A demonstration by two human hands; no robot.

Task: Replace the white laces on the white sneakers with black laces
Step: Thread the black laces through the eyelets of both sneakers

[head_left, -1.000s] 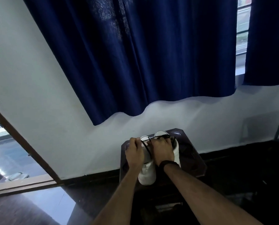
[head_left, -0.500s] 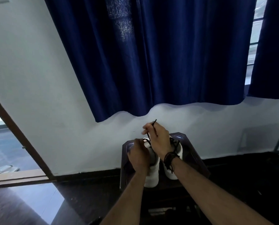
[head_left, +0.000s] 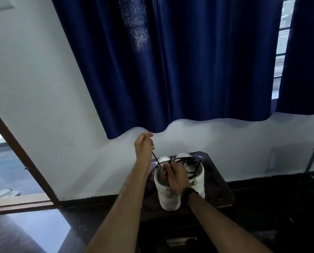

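Left hand [head_left: 144, 145] is up high above the bench [head_left: 221, 181], pinching a black lace [head_left: 155, 157] that runs taut down into the left sneaker [head_left: 166, 194]. Right hand [head_left: 175, 177] rests on that sneaker's collar, fingers curled on the lace there. The right sneaker [head_left: 198, 172] stands just beside it, black lacing loose on top.

Left hand [head_left: 144, 145] pulls black lace [head_left: 155, 158] up; right hand [head_left: 176, 177] apparently steadies white sneaker [head_left: 168, 195].
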